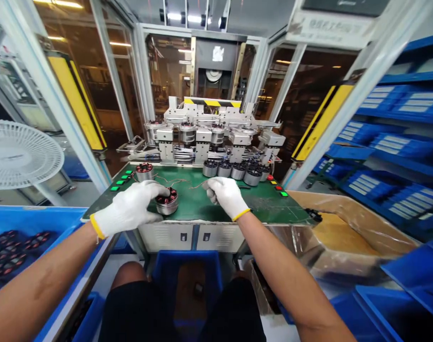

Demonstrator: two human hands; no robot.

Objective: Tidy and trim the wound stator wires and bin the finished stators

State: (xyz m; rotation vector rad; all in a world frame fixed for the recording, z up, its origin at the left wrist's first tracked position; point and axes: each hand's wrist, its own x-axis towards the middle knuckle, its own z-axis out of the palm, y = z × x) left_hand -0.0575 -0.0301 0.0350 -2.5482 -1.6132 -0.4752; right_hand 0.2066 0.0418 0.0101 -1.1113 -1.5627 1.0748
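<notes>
My left hand [136, 205], in a white glove with a yellow cuff, grips a round motor stator [167, 205] from its left side. The stator has a silver ring and dark, copper-wound top, and stands near the front of the green worktop [198, 209]. To its right, my gloved right hand [226, 194] is closed, fingertips pinched on a thin copper wire [198, 185]. Whether that wire joins the held stator cannot be made out. Another stator [144, 172] with reddish windings sits behind my left hand, loose wires trailing from it.
Several stators [239, 170] stand at the back right of the worktop, before a fixture machine [202, 135]. Green buttons [120, 182] line the left edge; a red button [277, 188] is at right. A blue bin [55, 213] stands left, a plastic-lined box [344, 209] right.
</notes>
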